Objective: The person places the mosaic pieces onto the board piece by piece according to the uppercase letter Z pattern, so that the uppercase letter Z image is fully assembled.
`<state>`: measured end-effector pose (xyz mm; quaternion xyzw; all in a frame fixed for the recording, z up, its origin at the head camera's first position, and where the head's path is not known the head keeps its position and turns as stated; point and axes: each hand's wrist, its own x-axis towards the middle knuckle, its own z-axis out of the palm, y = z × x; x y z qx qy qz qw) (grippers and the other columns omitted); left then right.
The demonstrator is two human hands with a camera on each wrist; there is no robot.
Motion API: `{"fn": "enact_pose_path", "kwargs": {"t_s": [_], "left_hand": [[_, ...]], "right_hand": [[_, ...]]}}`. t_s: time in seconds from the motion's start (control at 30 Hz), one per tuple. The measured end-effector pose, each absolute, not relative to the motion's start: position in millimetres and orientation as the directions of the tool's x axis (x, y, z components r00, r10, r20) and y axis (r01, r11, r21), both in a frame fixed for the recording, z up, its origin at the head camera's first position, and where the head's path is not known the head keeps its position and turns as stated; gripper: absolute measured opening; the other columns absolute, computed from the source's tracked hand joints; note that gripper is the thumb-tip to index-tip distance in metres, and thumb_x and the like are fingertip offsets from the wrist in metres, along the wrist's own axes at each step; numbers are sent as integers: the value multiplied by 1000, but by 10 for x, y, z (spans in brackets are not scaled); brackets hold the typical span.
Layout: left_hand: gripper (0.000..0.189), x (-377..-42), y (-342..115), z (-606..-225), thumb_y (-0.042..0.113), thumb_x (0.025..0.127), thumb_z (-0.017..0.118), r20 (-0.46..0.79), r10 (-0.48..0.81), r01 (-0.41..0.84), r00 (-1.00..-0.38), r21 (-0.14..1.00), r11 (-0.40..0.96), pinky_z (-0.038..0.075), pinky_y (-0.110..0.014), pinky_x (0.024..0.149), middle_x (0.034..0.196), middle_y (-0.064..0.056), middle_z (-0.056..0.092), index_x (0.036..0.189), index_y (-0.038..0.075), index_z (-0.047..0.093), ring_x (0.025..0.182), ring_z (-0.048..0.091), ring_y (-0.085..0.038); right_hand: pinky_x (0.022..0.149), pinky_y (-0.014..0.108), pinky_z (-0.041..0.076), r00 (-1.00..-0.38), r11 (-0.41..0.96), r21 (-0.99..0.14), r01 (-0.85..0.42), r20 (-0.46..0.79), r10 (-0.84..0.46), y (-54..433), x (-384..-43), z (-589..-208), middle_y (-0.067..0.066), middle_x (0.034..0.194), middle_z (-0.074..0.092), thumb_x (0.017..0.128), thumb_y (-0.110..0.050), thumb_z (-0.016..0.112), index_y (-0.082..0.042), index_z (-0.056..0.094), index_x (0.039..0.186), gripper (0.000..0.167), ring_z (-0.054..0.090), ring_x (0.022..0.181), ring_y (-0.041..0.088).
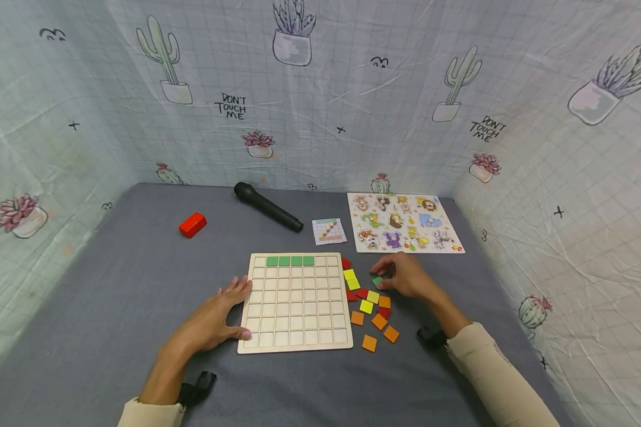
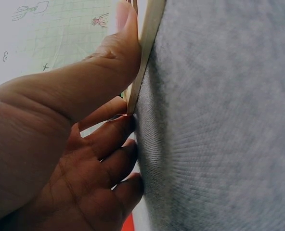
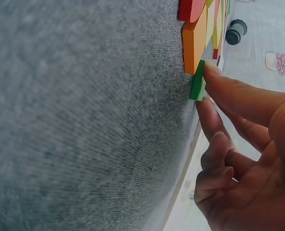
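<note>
My left hand (image 1: pixel 216 317) rests against the left edge of a wooden grid board (image 1: pixel 296 308), thumb and fingers spread along it. In the left wrist view the thumb (image 2: pixel 116 53) presses on the board's pale edge (image 2: pixel 149 43). Several green square tiles (image 1: pixel 285 261) sit in the board's top row. Right of the board, my right hand (image 1: pixel 406 276) pinches a green square tile (image 3: pixel 198 82) between thumb and finger, low at the cloth. Beside it lie loose orange tiles (image 1: pixel 369 343), yellow tiles (image 1: pixel 366 306) and red tiles (image 1: pixel 384 312).
A small patterned card (image 1: pixel 329 232) lies behind the board, near a black microphone (image 1: pixel 269 206). At the back right is an animal picture board (image 1: pixel 406 224). A red block (image 1: pixel 193 225) is at the back left. Printed cloth (image 1: pixel 310 118) hangs behind the grey table surface (image 1: pixel 123 296).
</note>
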<state>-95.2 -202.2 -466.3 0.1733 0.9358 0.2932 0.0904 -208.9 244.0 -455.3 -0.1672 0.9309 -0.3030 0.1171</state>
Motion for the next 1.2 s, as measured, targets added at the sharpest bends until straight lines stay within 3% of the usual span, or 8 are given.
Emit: {"fn": "enact_pose_path", "kwargs": {"t_s": [0.17, 0.47, 0.83, 1.2], "left_hand": [[107, -949, -2027, -4679, 25, 75, 94, -52, 376, 275, -925, 592, 758, 24, -70, 127, 172, -23, 31, 162, -3, 39, 160, 25, -49], [106, -944, -2026, -4675, 27, 76, 94, -54, 386, 285, -921, 582, 762, 25, -70, 127, 171, -24, 31, 161, -4, 39, 160, 26, -49], [107, -955, -2032, -4667, 28, 76, 93, -58, 380, 278, -923, 583, 764, 24, -70, 127, 172, -23, 31, 162, -3, 38, 160, 26, -49], [107, -954, -2032, -4666, 29, 76, 93, -65, 381, 275, -922, 581, 766, 24, -70, 127, 172, -23, 31, 162, -2, 38, 160, 25, -49]], "right_hand": [[87, 42, 59, -922, 789, -568, -233, -129, -365, 2401, -2070, -4531, 0, 98, 78, 87, -8, 87, -13, 82, 105, 19, 68, 89, 17], [74, 32, 49, -912, 790, -551, -269, -119, -393, 2378, -2083, -4527, 0, 83, 67, 87, -12, 89, -14, 76, 90, 13, 58, 76, 15], [66, 30, 46, -900, 730, -617, -293, -78, -428, 2310, -2124, -4515, 2, 76, 66, 91, -12, 84, -13, 73, 96, 12, 56, 68, 16], [65, 29, 48, -927, 696, -664, -273, -11, -374, 2018, -2150, -4483, 2, 85, 72, 95, -17, 82, -15, 72, 95, 11, 59, 72, 17]]}}
